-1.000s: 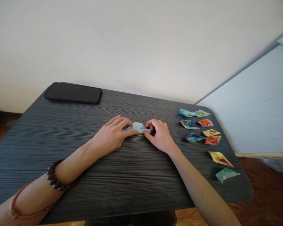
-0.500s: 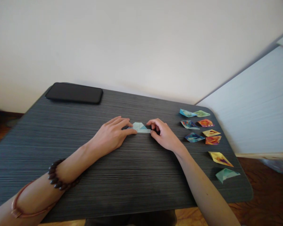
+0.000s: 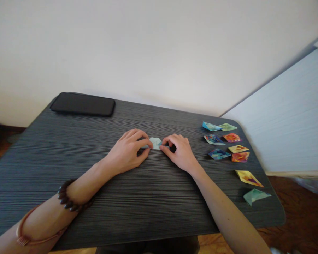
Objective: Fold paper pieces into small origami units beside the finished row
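Note:
A small piece of folded paper (image 3: 155, 142), pale blue-green with a darker blue patch, lies on the dark table (image 3: 148, 197) between my hands. My left hand (image 3: 129, 150) pinches its left end between thumb and forefinger. At the right end, the thumb and forefinger of my right hand (image 3: 178, 151) close on the paper near the blue patch. Both ends are partly hidden by my fingertips.
Several folded paper pieces stand along the table's right side, among them a yellow one (image 3: 249, 178) and a green one (image 3: 255, 196). A black phone-like slab (image 3: 82, 104) lies at the back left. Behind the table rises a white wall (image 3: 148, 53); a pale panel (image 3: 288, 113) borders the right.
My right hand has moved left onto the paper, its thumb and forefinger now closer together. My left fingers have drawn into a tighter pinch at the left end.

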{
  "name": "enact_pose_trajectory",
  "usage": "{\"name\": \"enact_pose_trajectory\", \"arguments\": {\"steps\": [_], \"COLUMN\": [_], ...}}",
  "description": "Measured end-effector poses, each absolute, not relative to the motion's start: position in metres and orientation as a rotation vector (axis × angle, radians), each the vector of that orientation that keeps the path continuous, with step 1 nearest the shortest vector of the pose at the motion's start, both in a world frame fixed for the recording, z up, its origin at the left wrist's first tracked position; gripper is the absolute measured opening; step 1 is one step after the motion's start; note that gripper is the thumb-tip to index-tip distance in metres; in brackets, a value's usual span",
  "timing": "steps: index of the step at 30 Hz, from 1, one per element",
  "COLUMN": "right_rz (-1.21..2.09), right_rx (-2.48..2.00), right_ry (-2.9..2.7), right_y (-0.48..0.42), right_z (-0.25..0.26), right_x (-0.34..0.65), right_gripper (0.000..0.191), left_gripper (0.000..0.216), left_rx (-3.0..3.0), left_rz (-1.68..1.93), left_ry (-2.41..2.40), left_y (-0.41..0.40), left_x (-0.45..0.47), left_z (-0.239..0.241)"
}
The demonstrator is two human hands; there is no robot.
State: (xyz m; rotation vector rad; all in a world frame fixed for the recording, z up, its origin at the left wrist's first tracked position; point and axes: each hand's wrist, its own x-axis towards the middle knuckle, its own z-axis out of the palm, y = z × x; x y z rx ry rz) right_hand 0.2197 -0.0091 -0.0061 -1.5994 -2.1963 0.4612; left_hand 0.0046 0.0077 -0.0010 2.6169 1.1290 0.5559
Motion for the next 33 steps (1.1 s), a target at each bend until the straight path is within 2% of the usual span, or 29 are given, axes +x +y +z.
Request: {"name": "enact_pose_trajectory", "arguments": {"steps": [10,33], "right_rz": [0.491,0.561], "right_rx": [-1.612,-1.57], "right_ry": [-2.212,-2.21], "right_y": [-0.009,-0.007], "right_z": [-0.003,-0.002], "right_x": [0.219,0.222], "right_gripper": [0.016,0.015], "left_gripper": [0.012,0.034], "left_rx": [2.411,2.355], "left_rz": [0.629,0.605], "left_ry": [1.365,1.117], "left_y": [0.005,0.018], "left_x": [0.022,0.001], "left_z": [-0.006,-0.006]}}
